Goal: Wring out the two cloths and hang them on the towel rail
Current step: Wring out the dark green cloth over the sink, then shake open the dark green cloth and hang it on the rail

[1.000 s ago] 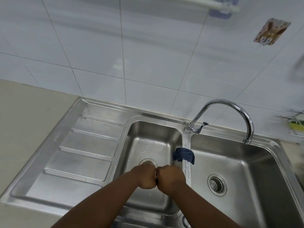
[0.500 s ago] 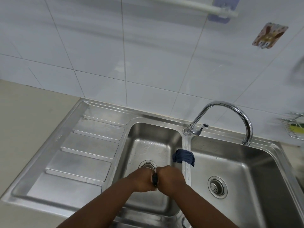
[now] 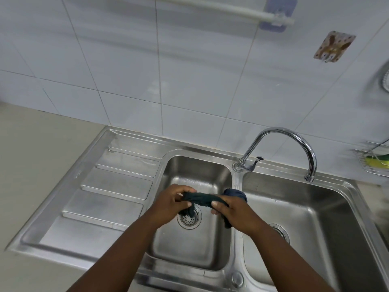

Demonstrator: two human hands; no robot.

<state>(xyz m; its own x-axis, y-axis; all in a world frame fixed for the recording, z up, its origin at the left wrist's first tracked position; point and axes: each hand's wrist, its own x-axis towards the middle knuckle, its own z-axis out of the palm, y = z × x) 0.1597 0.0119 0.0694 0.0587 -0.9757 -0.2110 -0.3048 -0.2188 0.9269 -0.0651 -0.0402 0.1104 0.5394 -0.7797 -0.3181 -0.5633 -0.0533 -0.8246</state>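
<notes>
A dark green cloth (image 3: 200,198), twisted into a rope, stretches between my two hands above the left sink basin (image 3: 190,245). My left hand (image 3: 170,204) grips its left end and my right hand (image 3: 233,211) grips its right end, with a tail hanging below that hand. A second, dark blue cloth (image 3: 236,193) lies bunched on the divider between the basins, just behind my right hand. The white towel rail (image 3: 221,10) runs along the tiled wall at the top, held by a bracket on its right end.
A chrome tap (image 3: 294,142) arches over the right basin (image 3: 305,224). The ribbed draining board (image 3: 109,186) lies left of the basins, with beige counter beyond it. A wall hook plate (image 3: 334,47) and a wire rack with a sponge (image 3: 376,161) sit at the right.
My fists were pressed together with the cloth hidden inside them. They have moved apart and the twisted green cloth now shows stretched between them.
</notes>
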